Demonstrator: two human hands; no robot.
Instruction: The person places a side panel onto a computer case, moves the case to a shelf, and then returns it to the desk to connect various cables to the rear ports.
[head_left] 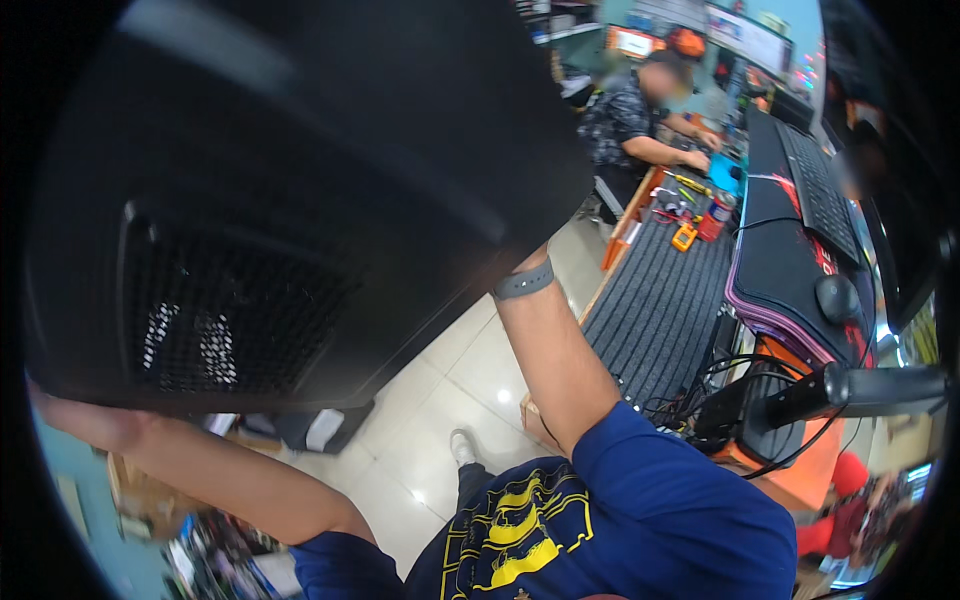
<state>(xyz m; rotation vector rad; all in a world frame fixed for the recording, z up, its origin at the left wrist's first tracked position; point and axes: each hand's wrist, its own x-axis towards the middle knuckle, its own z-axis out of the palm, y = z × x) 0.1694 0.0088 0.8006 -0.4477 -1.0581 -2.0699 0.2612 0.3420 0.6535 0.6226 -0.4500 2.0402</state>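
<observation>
A large black computer case (pixel 300 180) with a mesh vent panel (pixel 215 315) fills the upper left of the view, lifted close to my head. My left hand (pixel 78 418) grips it under its lower left corner, fingers hidden behind the case. My right hand (pixel 533 262) holds its right edge; only the heel of the hand and a wrist with a grey band (pixel 523 283) show. Both forearms reach up from my blue shirt with a yellow print.
To the right runs a workbench with a black ribbed mat (pixel 665 300), a desk mat with keyboard (pixel 820 190) and mouse (pixel 836 297), cables (pixel 700 400) and small tools. Another person (pixel 630 120) sits at its far end. Pale floor tiles (pixel 470 370) lie below.
</observation>
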